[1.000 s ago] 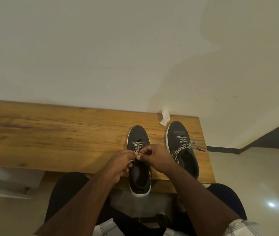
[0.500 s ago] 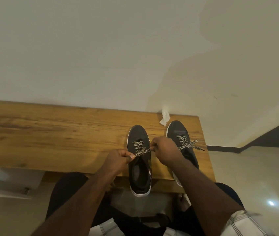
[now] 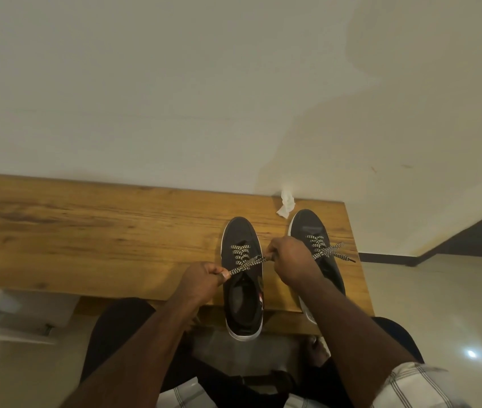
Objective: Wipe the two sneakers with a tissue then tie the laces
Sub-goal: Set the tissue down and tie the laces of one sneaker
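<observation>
Now pulling: left hand [image 3: 204, 279] and right hand [image 3: 288, 262] pinching lace [image 3: 247, 264] ends taut over left sneaker [image 3: 242, 278]. Could slip from fingers, loosening knot; could drag overhanging heel off counter [image 3: 86, 231].

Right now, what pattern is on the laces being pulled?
A black-and-white zigzag weave on the laces, seen clearest in the head view.
</observation>
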